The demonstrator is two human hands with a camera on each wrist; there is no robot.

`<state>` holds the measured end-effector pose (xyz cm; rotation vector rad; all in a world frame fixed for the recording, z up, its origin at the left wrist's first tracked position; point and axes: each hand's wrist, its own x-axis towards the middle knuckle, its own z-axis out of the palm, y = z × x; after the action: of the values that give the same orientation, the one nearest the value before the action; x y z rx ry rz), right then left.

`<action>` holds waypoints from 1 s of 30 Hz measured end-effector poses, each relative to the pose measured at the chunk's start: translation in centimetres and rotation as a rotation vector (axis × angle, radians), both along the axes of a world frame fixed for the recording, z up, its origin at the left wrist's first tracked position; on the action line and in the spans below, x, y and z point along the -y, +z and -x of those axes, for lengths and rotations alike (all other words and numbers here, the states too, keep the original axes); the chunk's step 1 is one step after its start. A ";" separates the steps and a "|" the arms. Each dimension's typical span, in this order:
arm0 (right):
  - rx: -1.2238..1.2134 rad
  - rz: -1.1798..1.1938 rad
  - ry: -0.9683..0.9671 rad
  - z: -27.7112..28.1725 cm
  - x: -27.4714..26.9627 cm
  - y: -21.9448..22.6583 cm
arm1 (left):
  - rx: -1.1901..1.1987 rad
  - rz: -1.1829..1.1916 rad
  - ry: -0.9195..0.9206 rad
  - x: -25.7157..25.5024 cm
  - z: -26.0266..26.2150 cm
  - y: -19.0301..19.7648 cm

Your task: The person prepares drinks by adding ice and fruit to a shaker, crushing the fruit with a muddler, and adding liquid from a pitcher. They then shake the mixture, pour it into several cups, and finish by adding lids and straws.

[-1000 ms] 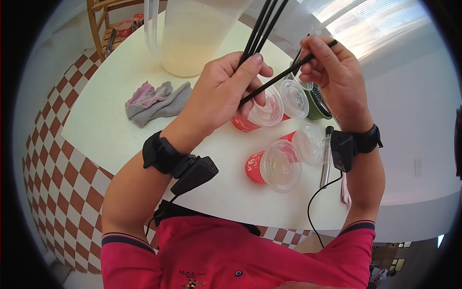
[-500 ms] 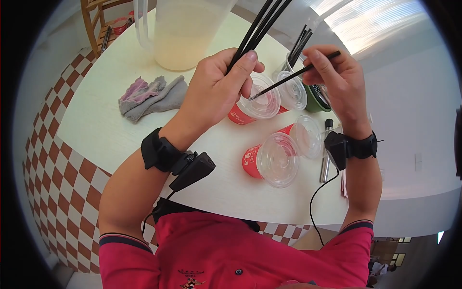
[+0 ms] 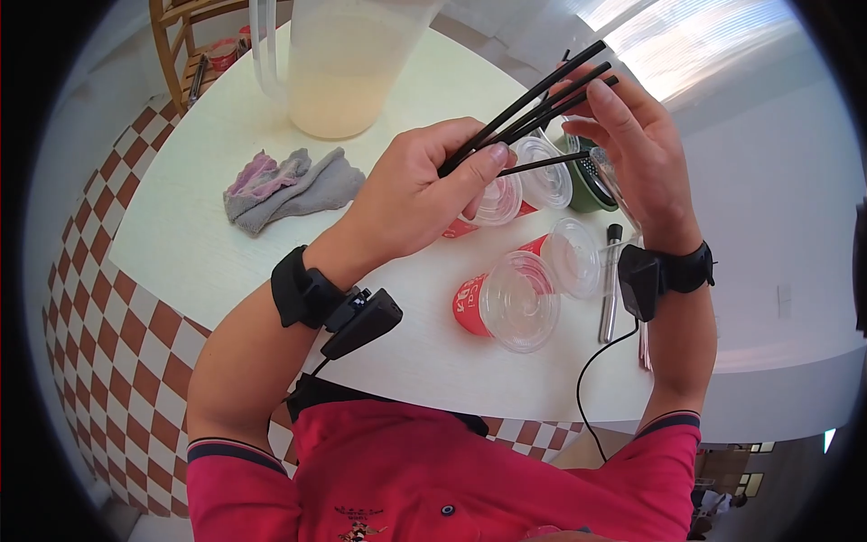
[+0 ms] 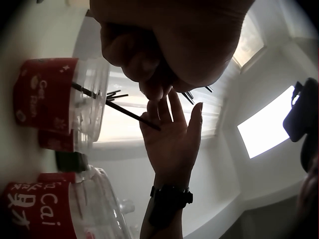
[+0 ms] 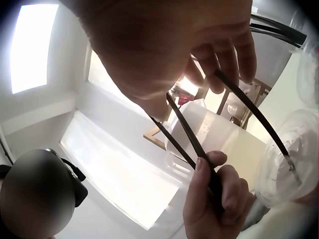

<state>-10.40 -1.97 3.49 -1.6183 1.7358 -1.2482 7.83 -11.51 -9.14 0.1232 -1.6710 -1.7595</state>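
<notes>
My left hand [image 3: 424, 185] grips three black straws [image 3: 533, 113] that slant up to the right. The fingers of my right hand [image 3: 641, 144] spread loosely around their far ends; in the left wrist view its palm [image 4: 172, 144] faces the camera. Another black straw [image 5: 256, 117] stands in the clear lid [image 5: 294, 164] of a red cup, crossing near the right fingertips in the right wrist view. That red cup [image 4: 47, 94] shows on its side in the left wrist view. Closer to the body is a second lidded red cup [image 3: 470, 305].
Behind the left hand stands a large pitcher [image 3: 334, 81] of pale liquid, with a grey and pink cloth [image 3: 302, 191] nearby. Other lidded cups [image 3: 573, 257], a green container [image 3: 591, 190] and a black-tipped metal rod [image 3: 610, 294] occupy the right side. More black straws [image 5: 279, 32] lie beyond the right hand.
My right hand lowered one straw into a cup lid and let it go. The straws in my left hand have tilted right, their ends now by the right fingers.
</notes>
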 end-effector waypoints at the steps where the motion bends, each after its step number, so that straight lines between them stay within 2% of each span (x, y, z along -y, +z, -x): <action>1: -0.007 -0.024 0.030 0.2 0.0 0.2 | -0.008 -0.009 -0.021 -0.1 -0.1 0.1; 5: -0.037 0.006 0.019 -0.3 0.1 0.5 | -0.059 -0.046 -0.042 0.0 0.1 0.0; 8: -0.061 0.030 -0.106 0.4 -0.6 2.4 | -0.052 -0.040 0.038 0.1 0.2 0.0; 11: -0.005 0.122 -0.268 4.2 -1.9 4.4 | -0.072 -0.068 0.135 0.4 0.5 -0.3; 14: -0.141 0.146 -0.495 7.1 -3.2 4.9 | -0.060 -0.078 0.143 0.5 0.4 -0.3; 17: -0.156 -0.042 -0.572 8.9 -4.2 3.7 | -0.047 -0.074 0.140 0.3 0.4 -0.3; 18: -0.225 -0.106 -0.556 9.1 -4.4 2.8 | -0.043 -0.071 0.138 0.2 0.5 -0.3; 21: -0.235 -0.118 -0.525 9.5 -4.6 1.3 | -0.022 -0.070 0.131 0.1 0.5 -0.3; 28: -0.397 0.041 -0.488 9.0 -5.0 2.2 | -0.004 -0.088 0.143 0.2 0.4 -0.2; 30: -0.371 0.022 -0.483 8.8 -5.0 2.2 | -0.005 -0.087 0.145 0.2 0.4 -0.2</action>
<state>-19.22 3.08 5.70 -1.5695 2.4622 -1.2215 7.39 -11.69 -9.34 0.2720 -1.5424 -1.7210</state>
